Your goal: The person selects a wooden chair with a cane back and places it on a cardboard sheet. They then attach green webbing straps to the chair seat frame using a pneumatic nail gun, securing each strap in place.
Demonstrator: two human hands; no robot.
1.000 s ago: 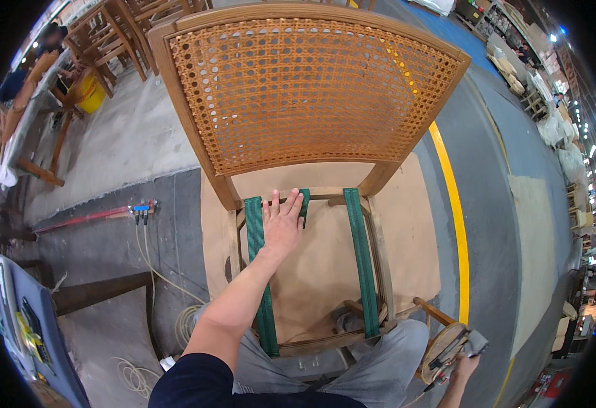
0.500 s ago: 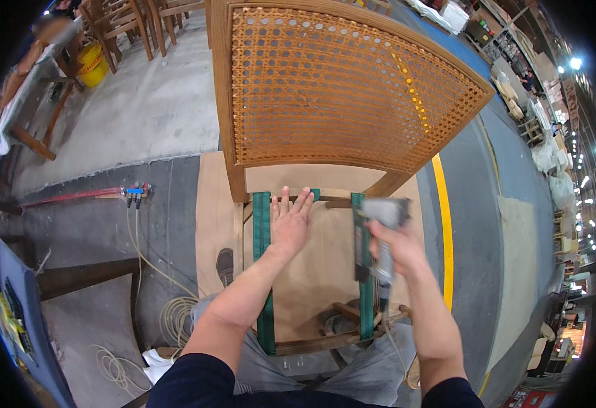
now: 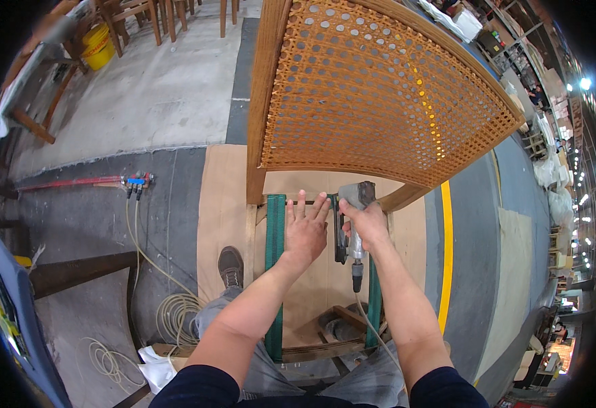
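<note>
A wooden chair frame with a woven cane back [image 3: 366,102] stands in front of me, its seat open. One green webbing strap [image 3: 275,238] runs front to back along the left of the seat, another green strap [image 3: 374,302] along the right. My left hand [image 3: 306,234] lies flat with fingers spread at the rear seat rail, over a short green webbing piece that it partly hides. Just right of it, my right hand [image 3: 369,224] grips a pneumatic staple gun [image 3: 358,196], its nose at the rear rail. An air hose trails from the handle toward me.
Cardboard [image 3: 223,197] lies under the chair. Coiled hose [image 3: 174,316] rests on the floor at left, near a red air line with a blue manifold [image 3: 135,182]. Other chairs and a yellow bucket [image 3: 98,46] are at far left. A blue-grey surface [image 3: 23,306] edges the left.
The staple gun has moved left from the right strap to beside my left hand at the rear rail. My left hand stays flat there. The whole view has shifted slightly.
</note>
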